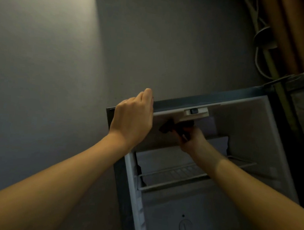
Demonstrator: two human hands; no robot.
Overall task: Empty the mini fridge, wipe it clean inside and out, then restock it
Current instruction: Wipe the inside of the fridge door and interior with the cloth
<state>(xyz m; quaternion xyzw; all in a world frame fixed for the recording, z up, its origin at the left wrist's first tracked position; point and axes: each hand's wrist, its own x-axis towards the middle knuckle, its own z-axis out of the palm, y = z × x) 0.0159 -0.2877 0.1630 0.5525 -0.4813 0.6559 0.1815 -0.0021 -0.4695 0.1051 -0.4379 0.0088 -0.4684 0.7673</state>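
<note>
Open dark-cased mini fridge [194,208] has a white plastic interior with a white wire shelf [169,174]. Right hand [191,139] is inside under the ceiling, its grip closed on a dark cloth [165,128]. Left hand [134,117] has its grip curled over the fridge's top front corner. Behind are a plain grey wall [61,50] and a brown curtain [295,26].

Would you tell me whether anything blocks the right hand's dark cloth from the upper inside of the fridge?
Nothing visible does. The right hand holds the dark cloth up inside the fridge, just under the white control housing; the wire shelf sits lower, and the left hand grips the top edge to the side.
</note>
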